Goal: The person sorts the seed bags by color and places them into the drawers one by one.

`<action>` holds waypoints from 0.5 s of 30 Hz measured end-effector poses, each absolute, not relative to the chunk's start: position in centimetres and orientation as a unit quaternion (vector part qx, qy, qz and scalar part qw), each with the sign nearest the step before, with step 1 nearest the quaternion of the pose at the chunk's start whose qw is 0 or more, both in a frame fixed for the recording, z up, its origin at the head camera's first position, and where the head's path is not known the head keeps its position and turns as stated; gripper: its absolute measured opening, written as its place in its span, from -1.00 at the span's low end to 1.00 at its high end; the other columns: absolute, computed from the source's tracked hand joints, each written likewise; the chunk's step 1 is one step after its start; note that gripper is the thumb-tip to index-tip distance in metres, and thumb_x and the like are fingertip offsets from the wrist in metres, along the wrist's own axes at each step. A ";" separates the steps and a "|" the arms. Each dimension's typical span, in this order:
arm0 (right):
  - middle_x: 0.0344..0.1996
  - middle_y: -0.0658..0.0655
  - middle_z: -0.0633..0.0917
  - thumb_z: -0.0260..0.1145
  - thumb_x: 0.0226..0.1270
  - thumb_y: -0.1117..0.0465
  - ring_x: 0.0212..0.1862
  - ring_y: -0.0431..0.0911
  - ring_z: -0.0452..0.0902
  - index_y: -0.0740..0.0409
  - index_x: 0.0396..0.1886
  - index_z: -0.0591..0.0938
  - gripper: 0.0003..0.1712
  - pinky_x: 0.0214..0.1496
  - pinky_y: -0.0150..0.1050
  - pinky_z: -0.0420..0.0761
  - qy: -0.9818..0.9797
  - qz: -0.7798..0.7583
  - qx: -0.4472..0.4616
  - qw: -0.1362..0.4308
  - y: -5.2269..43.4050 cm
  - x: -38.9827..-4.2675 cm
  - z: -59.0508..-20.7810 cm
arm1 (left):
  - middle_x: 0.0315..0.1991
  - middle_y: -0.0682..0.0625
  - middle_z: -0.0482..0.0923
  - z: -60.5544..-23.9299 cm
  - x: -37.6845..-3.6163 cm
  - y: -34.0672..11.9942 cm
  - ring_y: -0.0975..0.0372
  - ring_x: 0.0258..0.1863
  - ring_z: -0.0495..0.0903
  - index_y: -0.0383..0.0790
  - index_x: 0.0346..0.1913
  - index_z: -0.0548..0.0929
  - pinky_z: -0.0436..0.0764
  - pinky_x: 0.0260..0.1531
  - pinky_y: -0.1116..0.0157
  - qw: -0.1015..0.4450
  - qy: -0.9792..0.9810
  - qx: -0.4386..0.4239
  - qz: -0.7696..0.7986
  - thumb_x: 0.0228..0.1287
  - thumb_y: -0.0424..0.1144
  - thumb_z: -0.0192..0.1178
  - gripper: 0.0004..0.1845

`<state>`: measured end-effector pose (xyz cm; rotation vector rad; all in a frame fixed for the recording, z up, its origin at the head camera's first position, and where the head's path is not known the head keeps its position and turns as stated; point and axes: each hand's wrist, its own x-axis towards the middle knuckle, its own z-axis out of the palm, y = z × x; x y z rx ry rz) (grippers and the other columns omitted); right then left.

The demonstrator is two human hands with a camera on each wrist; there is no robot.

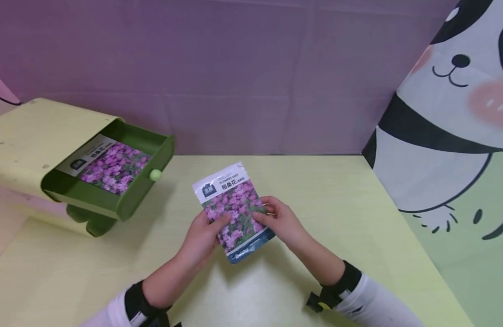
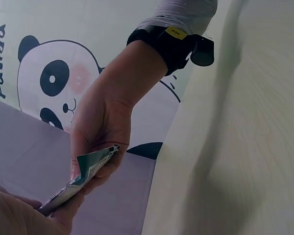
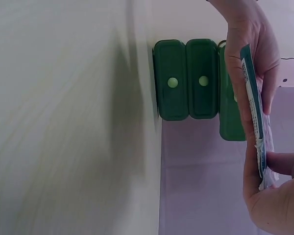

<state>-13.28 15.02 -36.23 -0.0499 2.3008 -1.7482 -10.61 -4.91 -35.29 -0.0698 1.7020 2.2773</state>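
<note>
A flower seed packet [image 1: 237, 193] with a photo of pink blossoms is held up over the table, tilted, its white top pointing away. My left hand [image 1: 202, 236] grips its left side, thumb on the front. At the lower right edge my right hand [image 1: 285, 223] pinches it between thumb and fingers. Edge-on in the left wrist view, the packet [image 2: 90, 165] spans both hands; the right wrist view also shows the packet [image 3: 255, 105] as a thin edge. A similar seed packet [image 1: 116, 167] lies face up in a pulled-out green drawer [image 1: 143, 197].
The drawer belongs to a cream cabinet [image 1: 47, 145] at the table's left. In the right wrist view, two closed green drawers [image 3: 170, 98] with round knobs sit beside the pulled-out one. A purple cloth backdrop [image 1: 235, 81] rises behind the table [image 1: 341, 195]; a panda print [image 1: 435, 177] is at right.
</note>
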 end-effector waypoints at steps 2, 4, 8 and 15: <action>-0.11 0.27 0.70 0.26 0.36 0.27 -0.28 -0.16 0.66 0.25 0.14 0.48 -0.62 -0.21 -0.30 0.69 0.792 -0.597 -0.018 0.126 14.9 -13.2 -36.1 | 0.19 -0.33 0.49 -35.3 -10.6 -4.9 0.12 -0.05 0.67 -0.33 0.38 0.29 0.67 -0.01 0.22 0.144 0.595 -0.027 0.790 0.44 -0.40 -0.02 -0.52; -0.12 0.26 0.71 0.26 0.36 0.27 -0.29 -0.16 0.66 0.24 0.13 0.49 -0.62 -0.22 -0.29 0.69 0.793 -0.596 -0.018 0.125 14.9 -13.2 -36.1 | 0.18 -0.33 0.50 -35.2 -10.6 -4.9 0.13 -0.06 0.68 -0.33 0.37 0.30 0.68 -0.02 0.22 0.142 0.598 -0.028 0.788 0.43 -0.41 -0.01 -0.53; -0.13 0.26 0.70 0.26 0.36 0.26 -0.30 -0.17 0.66 0.24 0.14 0.48 -0.61 -0.23 -0.29 0.69 0.794 -0.593 -0.023 0.129 15.0 -13.3 -35.9 | 0.18 -0.32 0.51 -35.0 -10.6 -4.9 0.14 -0.07 0.69 -0.35 0.35 0.32 0.68 -0.03 0.25 0.143 0.596 -0.035 0.790 0.43 -0.41 -0.01 -0.55; -0.10 0.26 0.69 0.27 0.37 0.21 -0.30 -0.16 0.65 0.22 0.16 0.49 -0.59 -0.23 -0.29 0.68 0.792 -0.595 -0.029 0.133 14.9 -13.6 -35.3 | 0.17 -0.29 0.52 -34.0 -11.1 -5.2 0.19 -0.11 0.70 -0.36 0.33 0.33 0.68 -0.04 0.26 0.150 0.590 -0.045 0.792 0.43 -0.38 0.01 -0.56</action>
